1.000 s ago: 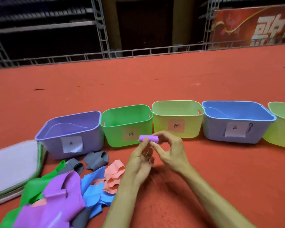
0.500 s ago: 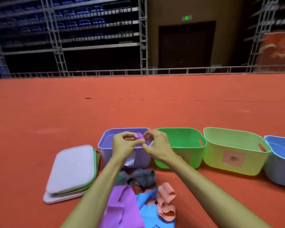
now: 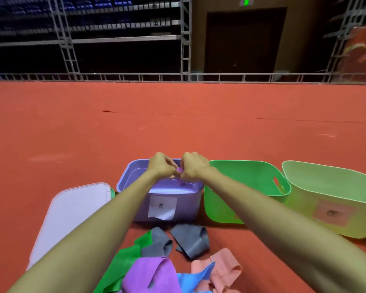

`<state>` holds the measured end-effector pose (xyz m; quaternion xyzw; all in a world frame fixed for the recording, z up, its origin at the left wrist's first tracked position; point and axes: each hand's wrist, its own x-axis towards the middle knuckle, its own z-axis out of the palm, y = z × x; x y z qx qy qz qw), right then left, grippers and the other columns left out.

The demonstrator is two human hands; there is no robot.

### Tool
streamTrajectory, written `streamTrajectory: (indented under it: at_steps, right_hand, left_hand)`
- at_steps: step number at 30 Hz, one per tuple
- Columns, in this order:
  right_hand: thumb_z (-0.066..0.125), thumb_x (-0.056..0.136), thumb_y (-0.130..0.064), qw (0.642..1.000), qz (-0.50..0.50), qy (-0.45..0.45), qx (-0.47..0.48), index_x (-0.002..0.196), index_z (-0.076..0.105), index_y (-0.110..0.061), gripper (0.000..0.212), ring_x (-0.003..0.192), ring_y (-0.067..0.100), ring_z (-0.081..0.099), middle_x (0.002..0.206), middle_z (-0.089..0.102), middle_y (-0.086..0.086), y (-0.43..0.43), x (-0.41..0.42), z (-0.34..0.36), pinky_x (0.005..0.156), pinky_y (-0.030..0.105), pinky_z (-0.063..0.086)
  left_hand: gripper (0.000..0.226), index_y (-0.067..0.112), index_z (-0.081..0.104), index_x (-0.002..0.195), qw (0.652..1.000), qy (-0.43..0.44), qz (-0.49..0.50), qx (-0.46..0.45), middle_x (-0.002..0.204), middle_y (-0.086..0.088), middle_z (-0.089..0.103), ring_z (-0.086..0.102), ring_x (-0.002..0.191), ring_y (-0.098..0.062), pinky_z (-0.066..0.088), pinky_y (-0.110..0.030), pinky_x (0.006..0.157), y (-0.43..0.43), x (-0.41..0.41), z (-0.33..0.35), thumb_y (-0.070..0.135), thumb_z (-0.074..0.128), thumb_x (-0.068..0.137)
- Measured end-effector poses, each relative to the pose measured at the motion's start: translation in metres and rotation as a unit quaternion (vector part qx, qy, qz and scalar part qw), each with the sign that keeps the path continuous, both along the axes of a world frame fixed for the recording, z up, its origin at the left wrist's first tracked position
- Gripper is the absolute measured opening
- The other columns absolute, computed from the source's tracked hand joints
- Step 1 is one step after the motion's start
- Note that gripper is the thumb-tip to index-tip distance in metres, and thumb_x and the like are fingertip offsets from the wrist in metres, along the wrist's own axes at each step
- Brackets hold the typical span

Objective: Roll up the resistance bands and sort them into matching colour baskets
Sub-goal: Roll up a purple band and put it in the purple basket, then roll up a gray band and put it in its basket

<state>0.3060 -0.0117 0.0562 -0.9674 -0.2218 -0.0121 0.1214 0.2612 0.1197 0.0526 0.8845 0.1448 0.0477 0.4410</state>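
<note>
Reaching over the purple basket (image 3: 125, 176), your left hand (image 3: 160, 166) and right hand (image 3: 193, 164) both pinch the rolled purple band (image 3: 179, 170) between curled fingertips.

glossy plastic purple basket (image 3: 140, 178), matt floor (image 3: 178, 123)
</note>
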Motion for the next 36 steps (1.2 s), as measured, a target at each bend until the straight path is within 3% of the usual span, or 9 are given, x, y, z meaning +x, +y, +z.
streamTrajectory:
  at_steps: [7, 10, 15, 18, 21, 25, 27, 30, 36]
  right_hand:
    - [0.094, 0.063, -0.041, 0.979, 0.085, -0.025, -0.183, 0.114, 0.067, -0.025, 0.06, 0.102, 0.024, 0.071, 0.112, 0.073, 0.001, 0.014, 0.021, -0.001, 0.071, 0.03, 0.044]
    - [0.092, 0.066, -0.042, 0.972, 0.097, -0.032, -0.212, 0.115, 0.068, -0.026, 0.057, 0.104, 0.023, 0.071, 0.113, 0.073, -0.001, 0.015, 0.028, -0.012, 0.073, 0.03, 0.044]
    - [0.081, 0.08, -0.033, 0.964, 0.109, -0.045, -0.237, 0.122, 0.065, -0.021, 0.046, 0.112, 0.024, 0.068, 0.121, 0.07, 0.001, 0.017, 0.026, -0.031, 0.087, 0.038, 0.057]
    - [0.079, 0.081, -0.027, 0.97, 0.115, -0.041, -0.208, 0.125, 0.064, -0.016, 0.048, 0.112, 0.027, 0.067, 0.124, 0.067, 0.005, 0.017, 0.021, -0.024, 0.089, 0.042, 0.058]
    - [0.081, 0.075, -0.015, 0.977, 0.117, -0.071, -0.164, 0.121, 0.065, -0.011, 0.049, 0.107, 0.032, 0.068, 0.122, 0.067, 0.012, 0.013, 0.007, -0.006, 0.075, 0.035, 0.052]
    - [0.079, 0.077, -0.022, 0.987, 0.097, -0.127, -0.031, 0.107, 0.067, -0.013, 0.033, 0.098, 0.038, 0.066, 0.107, 0.065, 0.016, -0.014, -0.019, 0.019, 0.067, 0.035, 0.04]
    - [0.078, 0.076, -0.037, 0.986, 0.08, -0.115, 0.087, 0.082, 0.07, -0.018, 0.021, 0.082, 0.035, 0.067, 0.081, 0.068, 0.01, -0.037, -0.04, 0.02, 0.063, 0.033, 0.045]
    - [0.078, 0.077, -0.034, 0.986, 0.071, -0.006, 0.152, 0.067, 0.075, -0.012, 0.025, 0.064, 0.024, 0.066, 0.061, 0.069, 0.009, -0.08, -0.08, -0.001, 0.06, 0.033, 0.048]
    - [0.087, 0.07, -0.057, 0.985, -0.061, 0.152, 0.058, 0.081, 0.055, -0.013, 0.055, 0.089, 0.032, 0.067, 0.092, 0.069, 0.012, -0.086, -0.129, -0.094, 0.065, 0.033, 0.042]
  left_hand:
    - [0.021, 0.009, 0.063, 0.061, 0.987, 0.069, -0.016, 0.147, 0.069, -0.011, 0.068, 0.064, 0.069, -0.022, 0.047, -0.025, 0.051, -0.017, 0.04, -0.008, 0.005, 0.079, 0.073]
    - [0.03, 0.011, 0.054, 0.063, 0.984, 0.078, -0.011, 0.161, 0.075, -0.01, 0.065, 0.06, 0.07, -0.019, 0.047, -0.027, 0.058, -0.019, 0.051, -0.021, 0.001, 0.078, 0.079]
    - [0.028, 0.006, 0.056, 0.065, 0.978, 0.121, -0.024, 0.17, 0.07, -0.012, 0.065, 0.059, 0.041, -0.01, 0.044, -0.02, 0.034, -0.014, 0.057, -0.04, -0.01, 0.071, 0.082]
    - [0.02, 0.003, 0.063, 0.078, 0.977, 0.115, -0.04, 0.173, 0.084, -0.009, 0.065, 0.068, 0.067, -0.01, 0.049, -0.026, 0.055, -0.011, 0.052, -0.035, 0.001, 0.083, 0.078]
    - [0.069, 0.003, 0.074, 0.096, 0.984, 0.091, -0.065, 0.141, 0.102, -0.011, 0.075, 0.071, 0.097, -0.022, 0.058, -0.038, 0.08, 0.003, 0.059, -0.044, 0.027, 0.092, 0.034]
    - [0.016, 0.004, 0.074, 0.075, 0.994, 0.074, -0.073, 0.039, 0.071, -0.004, 0.076, 0.072, 0.063, -0.011, 0.06, -0.023, 0.07, -0.003, 0.036, -0.027, -0.002, 0.087, 0.069]
    - [0.012, 0.003, 0.076, 0.076, 0.997, 0.049, -0.053, -0.01, 0.067, -0.004, 0.076, 0.077, 0.071, -0.022, 0.063, -0.029, 0.079, -0.002, 0.024, -0.018, -0.007, 0.079, 0.079]
    - [0.013, 0.006, 0.08, 0.085, 0.998, -0.029, -0.017, -0.049, 0.08, -0.012, 0.078, 0.076, 0.072, -0.02, 0.063, -0.023, 0.067, 0.001, -0.005, -0.008, 0.01, 0.089, 0.078]
    - [0.015, 0.02, 0.076, 0.074, 0.968, -0.228, 0.083, 0.068, 0.058, 0.002, 0.07, 0.066, 0.054, -0.011, 0.051, -0.027, 0.063, -0.011, -0.081, -0.01, 0.03, 0.08, 0.085]
